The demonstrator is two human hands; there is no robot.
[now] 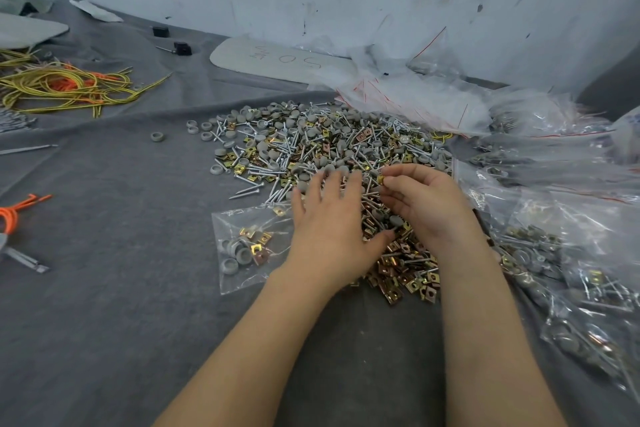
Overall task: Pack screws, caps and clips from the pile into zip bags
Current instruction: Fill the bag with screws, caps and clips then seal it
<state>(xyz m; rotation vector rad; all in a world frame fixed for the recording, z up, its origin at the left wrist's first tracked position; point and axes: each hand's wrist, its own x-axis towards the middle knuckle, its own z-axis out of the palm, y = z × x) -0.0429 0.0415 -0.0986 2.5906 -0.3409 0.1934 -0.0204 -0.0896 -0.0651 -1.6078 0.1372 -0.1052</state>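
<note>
Where a pale board [277, 62] lies by the wall, handwriting runs upside down across it; I read "50", and the rest is unclear. On the grey-covered tabletop [121, 253] the pile [311, 142] of screws, caps and clips spreads under both hands. The left hand [332, 218] lies flat on it with fingers spread, hiding the right edge of a zip bag [242, 246] that holds a few caps and clips. The right hand [426, 204] pinches a small yellow clip [381, 179] at its fingertips. Filled bags [571, 270] at the right are cut off from view.
</note>
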